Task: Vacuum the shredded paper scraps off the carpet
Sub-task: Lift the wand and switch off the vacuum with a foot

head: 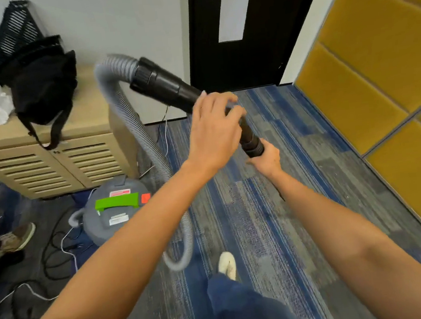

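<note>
L hand (pixel 215 130) clasps tube (pixel 165 86) at joint, R hand (pixel 266 160) grips lower end; tube up off carpet (pixel 298 189). Vac (pixel 116 213) at left. No scraps in view: prob. setup stage, vacuuming itself left.

This is an office. Striped blue-grey carpet tiles (pixel 274 204) run up to a dark door (pixel 266 57) with a narrow glass pane (pixel 235 8). Yellow padded wall panels (pixel 376 64) stand right of the door, and a low louvred cabinet (pixel 49 168) stands left of it.
</note>
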Demonstrator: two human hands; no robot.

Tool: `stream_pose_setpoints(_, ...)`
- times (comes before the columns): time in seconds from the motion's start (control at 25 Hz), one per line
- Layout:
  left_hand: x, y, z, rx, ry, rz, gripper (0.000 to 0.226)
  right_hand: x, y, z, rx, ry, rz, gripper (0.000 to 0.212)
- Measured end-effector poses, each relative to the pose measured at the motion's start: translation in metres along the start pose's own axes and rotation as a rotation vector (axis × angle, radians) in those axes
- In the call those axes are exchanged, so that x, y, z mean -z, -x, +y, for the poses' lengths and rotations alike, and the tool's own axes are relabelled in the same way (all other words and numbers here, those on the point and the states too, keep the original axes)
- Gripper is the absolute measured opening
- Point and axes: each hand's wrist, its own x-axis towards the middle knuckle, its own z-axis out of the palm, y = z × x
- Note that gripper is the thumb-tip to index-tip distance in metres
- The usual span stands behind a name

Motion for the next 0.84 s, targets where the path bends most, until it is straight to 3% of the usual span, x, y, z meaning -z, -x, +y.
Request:
stream_pose_setpoints(0.08,-0.039,-0.022,0.004,0.275,0.182,0.081,0.018,0.013,-0.040,0.005,-0.040,-0.005,0.012,0.046)
stream_pose_setpoints(0.16,-0.079,-0.046,0.008,0.693,0.394,0.110,0.032,0.025,-0.078,0.010,-0.074,-0.032,0.015,0.044)
stream_pose_setpoints(0.24,-0.114,-0.078,0.003,1.106,0.708,0.040,0.055,0.033,-0.109,0.009,-0.075,-0.035,0.011,0.045)
stream_pose_setpoints(0.28,-0.128,-0.093,-0.003,1.218,0.855,-0.011,0.064,0.035,-0.122,0.008,-0.069,-0.037,0.010,0.045)
stream_pose_setpoints(0.4,-0.167,-0.143,-0.033,1.310,1.255,-0.013,0.077,0.030,-0.169,-0.008,-0.038,-0.076,-0.014,0.044)
stream_pose_setpoints(0.52,-0.190,-0.183,-0.066,1.344,1.601,0.081,0.070,0.010,-0.211,-0.031,-0.024,-0.132,-0.040,0.047)
stream_pose_setpoints(0.68,-0.218,-0.225,-0.124,1.237,1.665,-0.026,0.061,-0.013,-0.263,-0.072,0.055,-0.206,-0.056,0.039)
stream_pose_setpoints(0.84,-0.237,-0.270,-0.180,1.214,1.605,-0.065,0.062,-0.028,-0.315,-0.132,0.251,-0.312,-0.055,0.030)
